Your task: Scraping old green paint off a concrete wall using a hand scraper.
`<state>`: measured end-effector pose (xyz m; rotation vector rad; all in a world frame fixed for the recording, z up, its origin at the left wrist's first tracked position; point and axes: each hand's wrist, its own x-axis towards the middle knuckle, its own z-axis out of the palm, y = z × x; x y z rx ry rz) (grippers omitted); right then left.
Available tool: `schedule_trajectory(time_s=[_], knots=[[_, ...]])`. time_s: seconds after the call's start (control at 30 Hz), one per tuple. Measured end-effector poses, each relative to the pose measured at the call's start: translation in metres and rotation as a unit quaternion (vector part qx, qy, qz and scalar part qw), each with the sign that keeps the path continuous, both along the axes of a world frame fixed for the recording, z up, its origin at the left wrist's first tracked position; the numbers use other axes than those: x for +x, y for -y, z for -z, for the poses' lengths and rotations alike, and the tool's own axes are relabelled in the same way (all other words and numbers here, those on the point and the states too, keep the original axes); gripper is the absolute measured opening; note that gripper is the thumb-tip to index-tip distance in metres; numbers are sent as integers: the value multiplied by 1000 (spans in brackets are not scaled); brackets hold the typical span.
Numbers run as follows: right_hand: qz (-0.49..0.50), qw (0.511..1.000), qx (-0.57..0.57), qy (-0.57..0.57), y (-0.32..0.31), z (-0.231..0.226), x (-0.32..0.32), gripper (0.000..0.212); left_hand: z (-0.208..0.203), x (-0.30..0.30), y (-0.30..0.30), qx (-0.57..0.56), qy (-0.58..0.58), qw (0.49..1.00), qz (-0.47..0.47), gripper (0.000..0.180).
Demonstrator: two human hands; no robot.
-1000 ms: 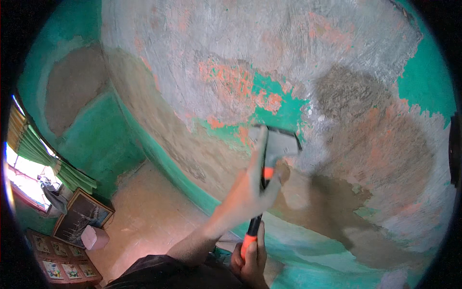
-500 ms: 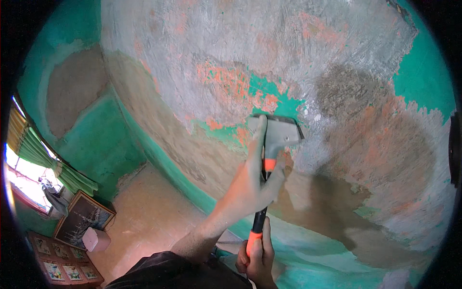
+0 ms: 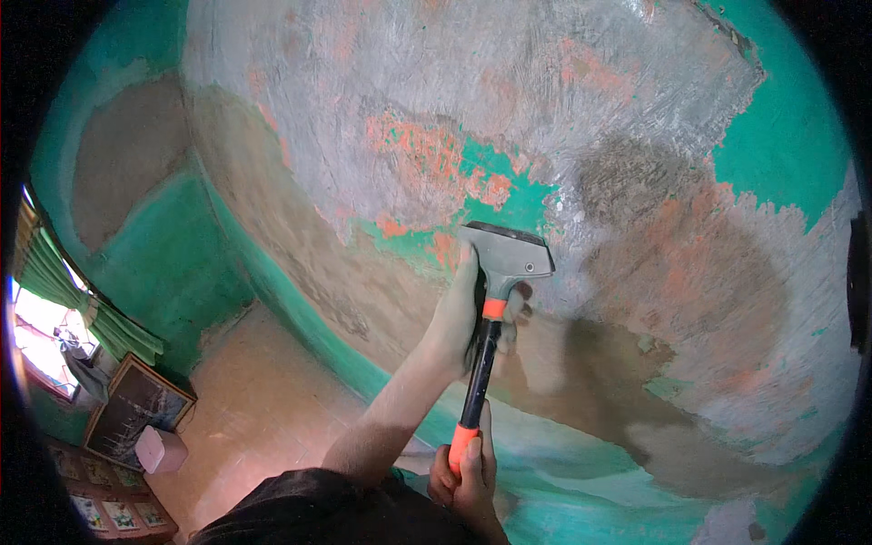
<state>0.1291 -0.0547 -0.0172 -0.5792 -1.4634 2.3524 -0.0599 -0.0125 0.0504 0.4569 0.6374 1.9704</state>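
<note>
Scraped green wall [image 3: 781, 136] fills the view. Since a second ago the scraper [image 3: 502, 259] has climbed onto the remaining green patch [image 3: 509, 195]; left hand [image 3: 468, 318] fingers wrap its neck, right hand [image 3: 465, 472] grips the handle end.

The tan floor [image 3: 263, 400] runs along the foot of the green wall [image 3: 173, 263]. On it, at the lower left, a dark framed picture [image 3: 136, 409] leans near the curtained window, and a small pale pink box [image 3: 162, 449] sits just beside the frame's lower corner. More framed pictures [image 3: 100, 513] lie along the bottom left edge.
</note>
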Motion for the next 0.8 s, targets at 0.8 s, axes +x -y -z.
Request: schedule_trajectory(time_s=[0.8], knots=[[45,998,-17,-48,17,21,-22,66,-21,-7,7,-102,-90,990,46,68]])
